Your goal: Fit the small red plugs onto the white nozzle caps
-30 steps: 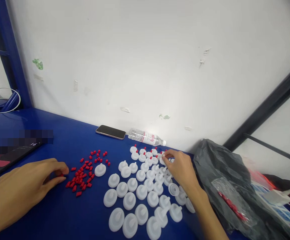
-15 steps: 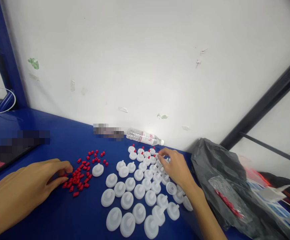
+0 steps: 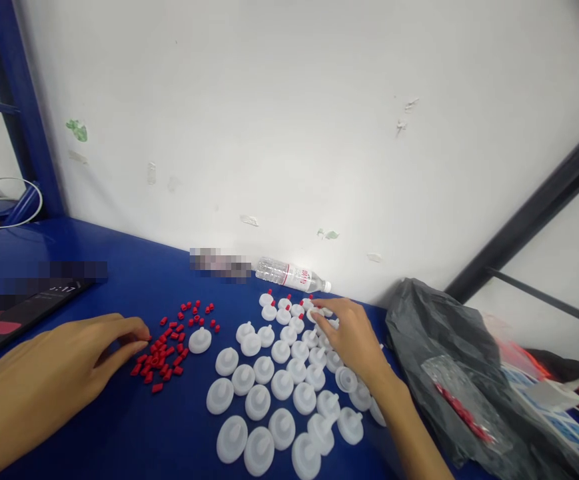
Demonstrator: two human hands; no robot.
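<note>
My left hand (image 3: pixel 94 350) is at the left of a pile of small red caps (image 3: pixel 162 353). Its thumb and index finger are pinched together, with a bit of a red cap showing at the tips. Among the far rows of white plastic spouted lids (image 3: pixel 258 401), my right hand (image 3: pixel 349 330) closes thumb and index finger on the edge of a white lid (image 3: pixel 311 314). The hand partly hides that lid and its neighbours. Several far lids carry red caps on their spouts; nearer ones have bare spouts. One white lid (image 3: pixel 200 341) lies beside the red pile.
A clear plastic bottle (image 3: pixel 289 274) lies along the wall. At the left is a black phone (image 3: pixel 34 310). A grey plastic bag (image 3: pixel 419 340) and a clear bag of red pieces (image 3: pixel 464 407) lie on the right of the blue table (image 3: pixel 119 250).
My left thumb and index finger have come together at the edge of the red pile. My right fingers have shifted slightly down among the far lids. The view has moved a little.
</note>
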